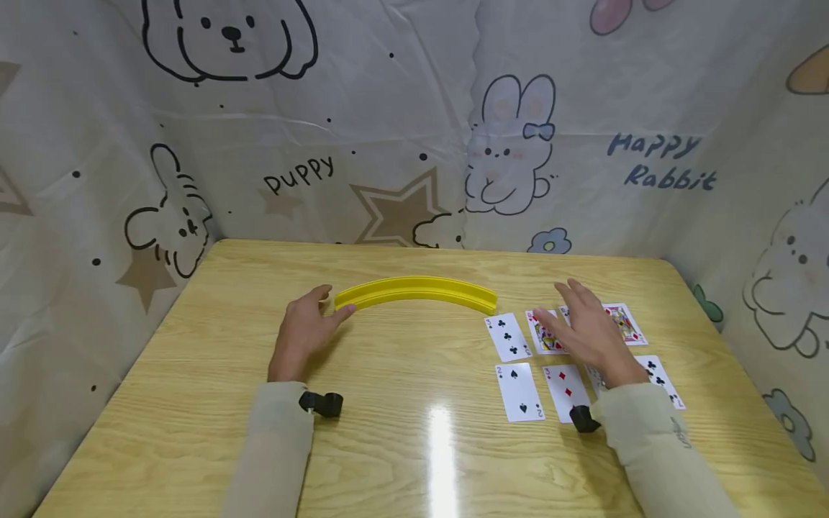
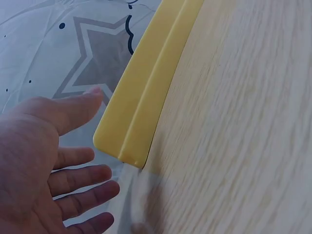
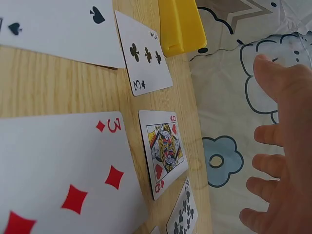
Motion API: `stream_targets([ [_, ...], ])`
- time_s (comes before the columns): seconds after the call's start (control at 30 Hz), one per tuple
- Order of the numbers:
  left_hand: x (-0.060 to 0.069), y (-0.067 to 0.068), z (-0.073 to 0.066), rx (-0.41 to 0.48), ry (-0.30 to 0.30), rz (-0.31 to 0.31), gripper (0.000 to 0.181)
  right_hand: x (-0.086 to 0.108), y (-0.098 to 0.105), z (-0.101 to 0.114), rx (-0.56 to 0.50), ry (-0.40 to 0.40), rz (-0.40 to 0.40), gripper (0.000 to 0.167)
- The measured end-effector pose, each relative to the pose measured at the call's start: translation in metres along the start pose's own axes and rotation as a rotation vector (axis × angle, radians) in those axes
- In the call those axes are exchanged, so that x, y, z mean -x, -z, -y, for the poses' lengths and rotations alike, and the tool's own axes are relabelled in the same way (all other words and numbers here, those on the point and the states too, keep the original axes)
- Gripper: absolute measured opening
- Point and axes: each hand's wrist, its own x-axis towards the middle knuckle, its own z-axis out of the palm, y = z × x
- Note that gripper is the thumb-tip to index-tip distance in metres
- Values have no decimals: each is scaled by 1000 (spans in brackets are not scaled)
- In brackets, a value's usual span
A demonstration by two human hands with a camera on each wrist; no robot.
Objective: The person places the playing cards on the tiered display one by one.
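A curved yellow card holder [image 1: 416, 288] with a groove along it stands toward the back of the table. Beside its left end is my left hand [image 1: 306, 329], thumb and fingers extended; in the left wrist view the fingers lie apart around that end without gripping it. My right hand [image 1: 588, 332] hovers with straight fingers over face-up playing cards laid in two rows, holding nothing. Visible cards include the three of clubs [image 1: 508, 337], two of spades [image 1: 520, 392], three of diamonds [image 1: 560, 381] and queen of hearts [image 3: 165, 150]. My right hand and forearm partly hide several cards.
The wooden table [image 1: 388, 374] ends at a back edge against a patterned cloth [image 1: 401, 129] with cartoon animals. More cloth hangs at both sides. Near the holder's right end lies the three of clubs. A bright reflection shows at the table's front middle.
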Motion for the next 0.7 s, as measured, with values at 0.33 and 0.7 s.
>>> stream_targets([
  [0.33, -5, -9, 1, 61, 13, -37, 67, -7, 1, 5, -66, -41, 38, 88],
  [0.7, -9, -14, 3, 106, 36, -70, 54, -16, -2, 12, -109, -55, 50, 81],
])
